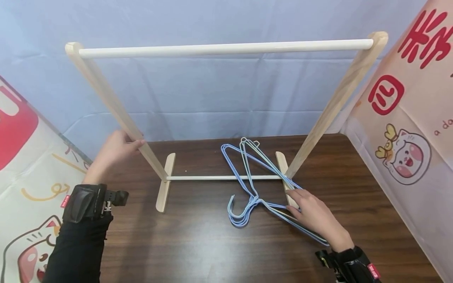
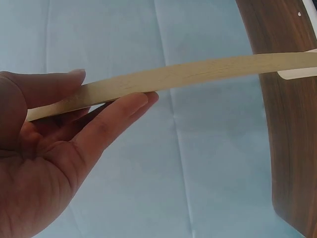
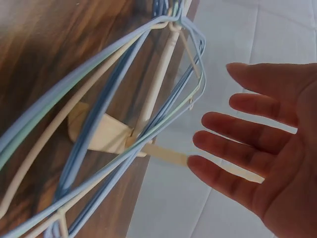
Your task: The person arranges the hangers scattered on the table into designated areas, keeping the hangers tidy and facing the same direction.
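A clothes rack with a white top rail (image 1: 226,49) and two wooden side posts stands on the table. On the left, my left hand (image 1: 113,155) holds the lower half of the left post (image 1: 106,94). The left wrist view shows the thumb on one side of this post and the fingers (image 2: 111,121) on the other. A bundle of blue, green and cream clothes hangers (image 1: 253,200) lies across the right foot and lower bar. My right hand (image 1: 316,212) is over the bundle's right end. Its fingers (image 3: 242,139) are spread and apart from the hangers in the right wrist view.
The rack's lower bar (image 1: 201,178) joins its left foot (image 1: 165,182) and right foot (image 1: 282,163). Under it is a dark wooden table (image 1: 198,243). A pale blue cloth (image 1: 212,90) hangs behind, with printed cloths (image 1: 400,129) at both sides.
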### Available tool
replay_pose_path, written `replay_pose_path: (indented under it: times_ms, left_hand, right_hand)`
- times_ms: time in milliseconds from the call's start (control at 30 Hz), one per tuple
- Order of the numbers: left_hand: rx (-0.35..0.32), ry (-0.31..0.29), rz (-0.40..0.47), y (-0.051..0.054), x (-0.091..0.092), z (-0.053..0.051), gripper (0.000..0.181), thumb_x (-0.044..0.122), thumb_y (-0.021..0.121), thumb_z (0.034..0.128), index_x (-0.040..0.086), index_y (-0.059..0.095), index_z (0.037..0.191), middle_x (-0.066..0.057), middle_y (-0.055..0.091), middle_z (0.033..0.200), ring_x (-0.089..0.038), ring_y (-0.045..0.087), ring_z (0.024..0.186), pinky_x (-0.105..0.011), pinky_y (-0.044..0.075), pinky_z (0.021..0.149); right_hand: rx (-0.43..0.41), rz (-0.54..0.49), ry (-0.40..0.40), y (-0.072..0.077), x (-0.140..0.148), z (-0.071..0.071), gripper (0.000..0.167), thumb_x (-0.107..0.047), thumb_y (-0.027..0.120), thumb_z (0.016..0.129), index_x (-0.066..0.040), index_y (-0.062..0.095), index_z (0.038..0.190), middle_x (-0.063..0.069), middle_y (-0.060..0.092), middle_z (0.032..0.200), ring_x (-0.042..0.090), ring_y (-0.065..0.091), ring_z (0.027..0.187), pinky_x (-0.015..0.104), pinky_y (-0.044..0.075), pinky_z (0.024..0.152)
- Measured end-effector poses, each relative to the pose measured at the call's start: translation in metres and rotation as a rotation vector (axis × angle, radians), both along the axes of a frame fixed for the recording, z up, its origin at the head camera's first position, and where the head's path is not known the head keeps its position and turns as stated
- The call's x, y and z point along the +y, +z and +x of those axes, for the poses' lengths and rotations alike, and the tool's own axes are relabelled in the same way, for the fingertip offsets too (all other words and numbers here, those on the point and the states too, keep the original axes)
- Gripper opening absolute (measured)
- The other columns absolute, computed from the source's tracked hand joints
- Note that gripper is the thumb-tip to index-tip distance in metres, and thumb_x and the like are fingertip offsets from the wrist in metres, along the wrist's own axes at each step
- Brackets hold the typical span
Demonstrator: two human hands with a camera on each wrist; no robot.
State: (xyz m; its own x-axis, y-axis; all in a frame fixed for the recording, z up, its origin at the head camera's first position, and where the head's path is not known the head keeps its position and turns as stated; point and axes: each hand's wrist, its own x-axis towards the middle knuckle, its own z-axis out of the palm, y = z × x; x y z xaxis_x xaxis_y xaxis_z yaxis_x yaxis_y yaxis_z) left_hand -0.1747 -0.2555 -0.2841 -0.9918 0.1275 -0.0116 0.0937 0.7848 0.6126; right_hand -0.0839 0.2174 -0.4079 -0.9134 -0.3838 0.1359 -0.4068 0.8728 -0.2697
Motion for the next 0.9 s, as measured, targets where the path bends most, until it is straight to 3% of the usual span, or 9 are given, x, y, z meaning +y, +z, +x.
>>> replay_pose_path:
  times_ms: [300,567,733,900]
  left_hand:
    - [-0.025,-0.005,-0.036,0.005,-0.002,-0.002,0.039,0.022,0.051,0.0940,-0.012,0.056,0.112,-0.008,0.060,0.068,-0.013,0.043,0.051,-0.028,0.036,0.048]
    - [-0.015,-0.006,-0.034,0.004,-0.002,-0.001,0.039,0.021,0.052,0.0935,-0.012,0.054,0.114,-0.014,0.062,0.074,-0.014,0.047,0.055,-0.028,0.038,0.051]
    - [-0.003,-0.011,-0.027,0.002,-0.002,-0.002,0.037,0.018,0.053,0.0928,-0.013,0.054,0.113,-0.021,0.064,0.082,-0.014,0.052,0.059,-0.028,0.041,0.054]
    - [-0.007,-0.012,-0.026,0.002,-0.001,-0.002,0.036,0.017,0.053,0.0929,-0.013,0.054,0.112,-0.026,0.063,0.092,-0.016,0.056,0.065,-0.028,0.044,0.057]
  right_hand:
    - [-0.180,-0.039,0.128,0.002,-0.014,-0.017,0.048,-0.003,0.068,0.079,0.000,0.051,0.124,0.019,0.055,0.117,0.032,0.054,0.106,0.045,0.045,0.083]
    - [-0.278,-0.024,0.189,-0.012,-0.033,-0.029,0.050,0.001,0.067,0.079,-0.007,0.051,0.126,0.009,0.058,0.111,0.025,0.056,0.100,0.039,0.046,0.079]
    - [-0.293,0.013,0.208,-0.026,-0.044,-0.035,0.037,-0.001,0.069,0.077,-0.004,0.054,0.111,0.005,0.059,0.093,0.020,0.058,0.084,0.035,0.046,0.068]
    - [-0.291,0.011,0.221,-0.032,-0.051,-0.041,0.022,0.001,0.069,0.076,-0.006,0.053,0.089,-0.002,0.052,0.072,0.012,0.049,0.064,0.030,0.040,0.056]
